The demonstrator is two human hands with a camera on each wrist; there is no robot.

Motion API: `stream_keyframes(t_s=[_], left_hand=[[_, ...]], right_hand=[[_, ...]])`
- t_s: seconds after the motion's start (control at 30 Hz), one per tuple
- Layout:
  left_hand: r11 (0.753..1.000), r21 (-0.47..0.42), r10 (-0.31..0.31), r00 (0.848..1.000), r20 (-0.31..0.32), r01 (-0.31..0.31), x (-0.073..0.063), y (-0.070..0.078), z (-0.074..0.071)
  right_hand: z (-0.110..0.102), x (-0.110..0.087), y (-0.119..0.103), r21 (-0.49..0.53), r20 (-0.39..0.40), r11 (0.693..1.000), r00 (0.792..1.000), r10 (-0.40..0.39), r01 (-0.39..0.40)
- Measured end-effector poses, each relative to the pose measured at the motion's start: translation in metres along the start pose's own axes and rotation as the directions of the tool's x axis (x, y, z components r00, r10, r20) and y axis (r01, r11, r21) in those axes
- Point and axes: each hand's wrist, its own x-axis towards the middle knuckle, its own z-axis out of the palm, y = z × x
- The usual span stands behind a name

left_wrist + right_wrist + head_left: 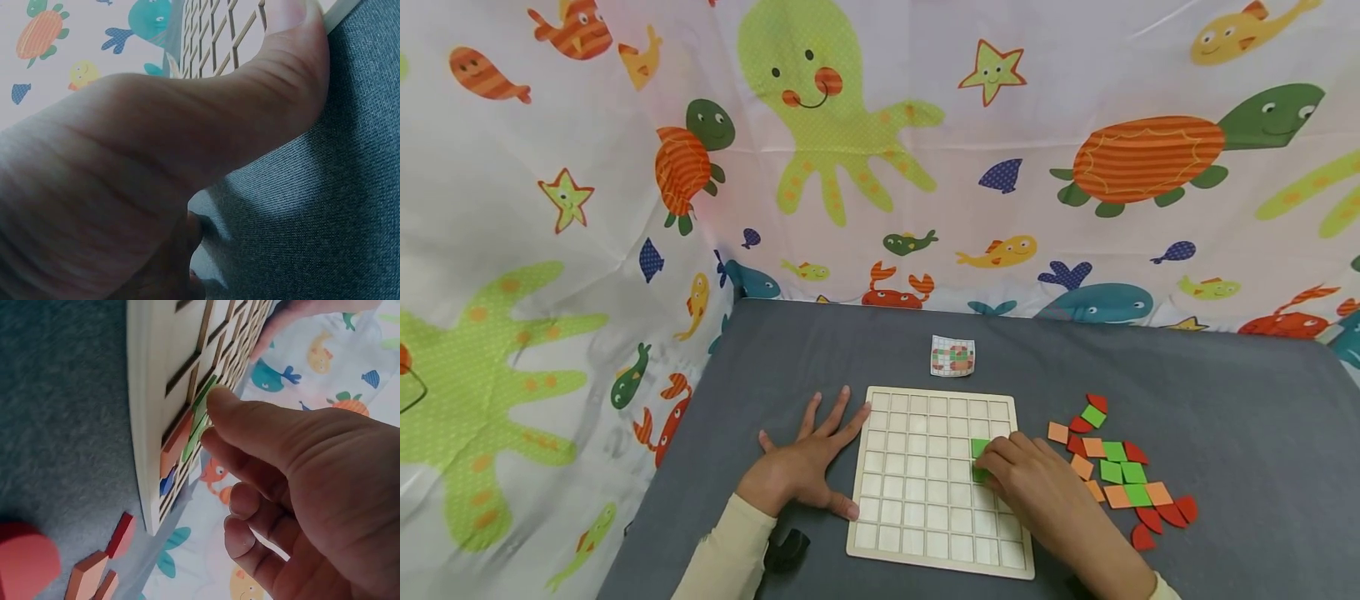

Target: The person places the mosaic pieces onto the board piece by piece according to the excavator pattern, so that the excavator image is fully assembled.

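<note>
A pale wooden grid board [917,492] lies on the grey table. My left hand [805,467] is spread flat at its left side, with the thumb and a fingertip touching the edge. Over the right part of the board, my right hand [1037,483] pinches a green square tile [199,412] between thumb and forefinger, low at the cells. Another green tile [980,447] sits in the cell just beyond. An orange tile [177,442] shows beside the green ones in the right wrist view; my hand hides it in the head view. A small blue patch near it is unclear.
Right of the board lie loose green tiles [1133,472], orange tiles [1117,497] and red rounded tiles [1143,537]. A small pattern card [952,357] lies behind the board. A dark strap-like object [787,552] is beside my left wrist. Printed fabric [880,250] hangs behind the table.
</note>
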Motion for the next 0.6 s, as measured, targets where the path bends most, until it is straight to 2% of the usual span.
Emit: stream_keyframes(t_s=[0.3,0.6], left_hand=[[1.0,0.007,0.006,1.0,0.001,-0.006,0.0014,-0.0012,0.0008],[1.0,0.007,0.005,1.0,0.0,-0.005,0.0006,-0.0005,0.0011]], right_hand=[[0.0068,0.0038,-0.0019,-0.022,-0.016,1.0,1.0,-0.003,0.003],[0.0039,0.0025,-0.0027,-0.027,-0.016,1.0,1.0,0.009,-0.01]])
